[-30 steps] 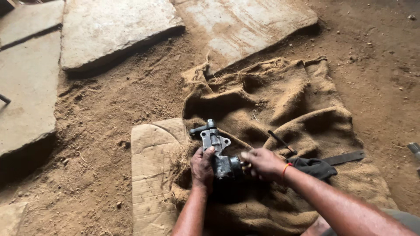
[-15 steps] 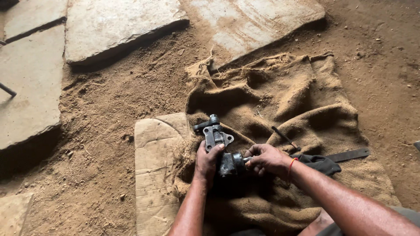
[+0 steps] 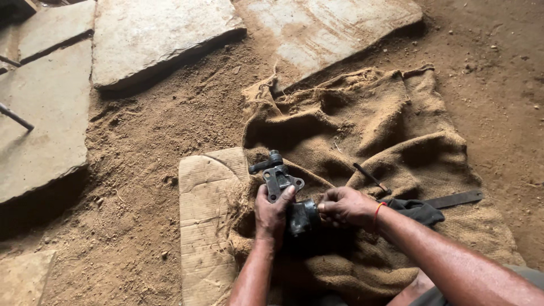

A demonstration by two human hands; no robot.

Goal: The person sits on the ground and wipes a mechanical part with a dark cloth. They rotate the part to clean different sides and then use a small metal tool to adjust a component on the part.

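Beyond the grip, flat stone slabs (image 3: pixel 153 34) lie in the sandy dirt floor (image 3: pixel 141 141). Under the grip spreads a rumpled burlap sack (image 3: pixel 351 130), with a wooden board (image 3: pixel 204 226) just left of it. The grey metal casting (image 3: pixel 280 184) sits between both hands, its long axis running away from the person. The left hand (image 3: pixel 271 212) is clamped on its body; the right hand (image 3: pixel 345 207) pinches its round end. A thin rod (image 3: pixel 371 178) lies just right.
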